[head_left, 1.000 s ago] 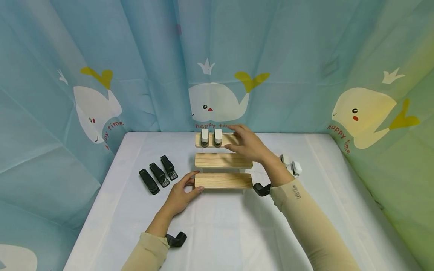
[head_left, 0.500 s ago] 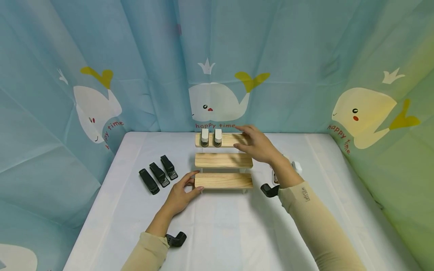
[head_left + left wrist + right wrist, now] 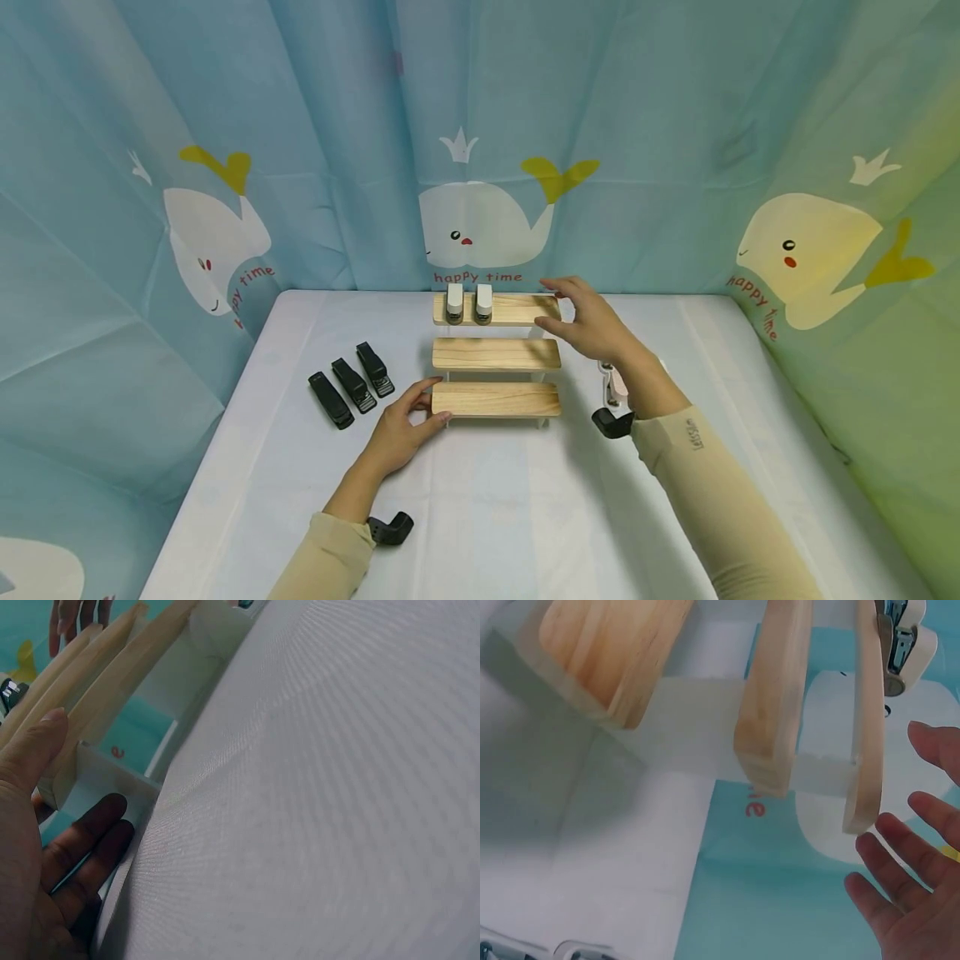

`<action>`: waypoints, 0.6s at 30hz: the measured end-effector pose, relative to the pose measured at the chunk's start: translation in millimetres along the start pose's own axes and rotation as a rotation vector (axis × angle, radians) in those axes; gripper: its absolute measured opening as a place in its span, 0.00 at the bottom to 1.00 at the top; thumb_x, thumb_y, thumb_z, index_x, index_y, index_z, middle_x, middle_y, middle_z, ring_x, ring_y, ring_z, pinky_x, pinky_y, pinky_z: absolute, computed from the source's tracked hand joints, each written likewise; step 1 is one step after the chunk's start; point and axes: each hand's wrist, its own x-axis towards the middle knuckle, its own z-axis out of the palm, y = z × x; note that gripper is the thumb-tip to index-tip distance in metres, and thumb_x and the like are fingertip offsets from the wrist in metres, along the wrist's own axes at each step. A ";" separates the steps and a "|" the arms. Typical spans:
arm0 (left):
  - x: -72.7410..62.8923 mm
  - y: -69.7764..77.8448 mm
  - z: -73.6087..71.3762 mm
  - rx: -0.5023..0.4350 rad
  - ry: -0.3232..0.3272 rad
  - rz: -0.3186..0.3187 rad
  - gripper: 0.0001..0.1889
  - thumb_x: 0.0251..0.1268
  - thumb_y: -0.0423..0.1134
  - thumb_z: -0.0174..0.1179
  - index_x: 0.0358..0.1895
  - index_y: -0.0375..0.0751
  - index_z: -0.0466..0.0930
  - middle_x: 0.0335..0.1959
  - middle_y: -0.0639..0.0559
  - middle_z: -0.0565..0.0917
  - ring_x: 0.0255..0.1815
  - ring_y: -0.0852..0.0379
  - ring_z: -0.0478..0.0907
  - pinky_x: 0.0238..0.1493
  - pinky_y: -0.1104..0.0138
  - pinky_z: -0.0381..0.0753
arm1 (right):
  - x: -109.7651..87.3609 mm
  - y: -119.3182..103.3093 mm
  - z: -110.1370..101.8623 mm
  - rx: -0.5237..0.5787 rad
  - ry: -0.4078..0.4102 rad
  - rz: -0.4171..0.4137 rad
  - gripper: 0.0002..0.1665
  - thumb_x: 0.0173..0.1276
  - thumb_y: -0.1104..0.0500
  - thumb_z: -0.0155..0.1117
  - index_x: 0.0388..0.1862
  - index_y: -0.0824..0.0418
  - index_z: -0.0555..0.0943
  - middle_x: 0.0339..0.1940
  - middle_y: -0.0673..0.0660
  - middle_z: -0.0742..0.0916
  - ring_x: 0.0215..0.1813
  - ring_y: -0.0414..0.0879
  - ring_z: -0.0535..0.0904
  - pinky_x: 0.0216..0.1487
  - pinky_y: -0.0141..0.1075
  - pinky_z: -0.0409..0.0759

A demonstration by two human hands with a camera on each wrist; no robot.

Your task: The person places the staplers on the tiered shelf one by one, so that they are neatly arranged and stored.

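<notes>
A three-tier stand with pale wooden planks and white supports stands mid-table. My left hand holds the left end of its lowest plank, thumb along the front edge; the left wrist view shows two fingers hanging loosely below. Two small white-and-metal folding pieces, resembling nail clippers, stand on the left half of the top plank. My right hand hovers at that plank's right end, holding nothing. In the right wrist view its fingers are spread beside the plank end; whether they touch it I cannot tell.
Three black clipper-like pieces lie in a slanted row left of the stand. Pale pieces lie at the right, partly hidden by my right forearm. A whale-print curtain hangs right behind the white-covered table.
My right hand has moved right along the top plank, from near the second white piece to the plank's right end. The left hand and both white pieces have stayed in place.
</notes>
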 end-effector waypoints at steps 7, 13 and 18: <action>0.1 0.5 0.1 0.011 0.003 0.002 0.35 0.65 0.56 0.71 0.74 0.65 0.70 0.49 0.60 0.88 0.60 0.53 0.84 0.69 0.44 0.73 | -4.0 11.3 -4.5 -0.021 0.014 0.014 0.41 0.76 0.46 0.66 0.82 0.54 0.64 0.76 0.60 0.71 0.76 0.62 0.68 0.65 0.60 0.73; -0.4 1.7 0.2 0.013 0.009 0.011 0.35 0.65 0.55 0.71 0.74 0.65 0.70 0.50 0.60 0.88 0.60 0.53 0.84 0.68 0.44 0.73 | -8.0 19.8 -7.4 -0.051 0.026 0.010 0.40 0.77 0.47 0.65 0.82 0.55 0.64 0.75 0.62 0.72 0.74 0.62 0.69 0.62 0.60 0.73; 0.4 0.8 0.4 0.009 0.008 0.010 0.35 0.65 0.55 0.72 0.74 0.65 0.71 0.50 0.60 0.88 0.59 0.54 0.84 0.68 0.44 0.73 | -12.2 26.2 -10.1 -0.055 0.015 0.025 0.41 0.77 0.46 0.64 0.82 0.56 0.63 0.76 0.63 0.71 0.75 0.63 0.68 0.64 0.62 0.73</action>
